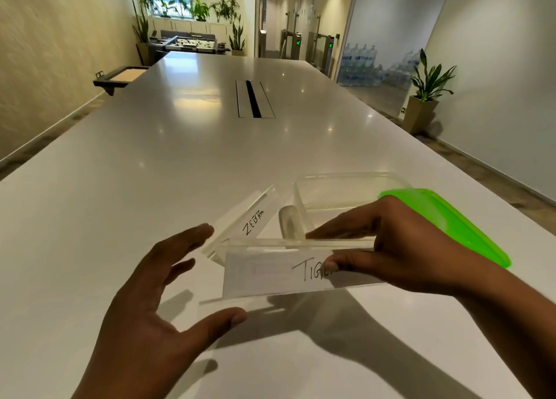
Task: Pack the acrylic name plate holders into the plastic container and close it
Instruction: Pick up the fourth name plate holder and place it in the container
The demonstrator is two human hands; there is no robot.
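Fingers point(337, 234) of the right hand point(400, 248) are pinching the holder marked TIGER point(279, 273) along its top edge, thumb pressing on the paper face, lifting it off the counter point(180, 157). Left hand point(156, 284) is hovering beside it, digits spread apart, touching nothing that I can make out. Going down in size: the counter is stretching far ahead, bare toward its far edge; the green lid point(469, 218) is lying toward the right edge; the clear container point(340, 191) is sitting open and seemingly empty just beyond the hands; the ZEBRA holder point(249, 218) is resting just left of it. Judging by this, packing is only starting. Next, the held piece is needing a short carry forward, then lowering inside.
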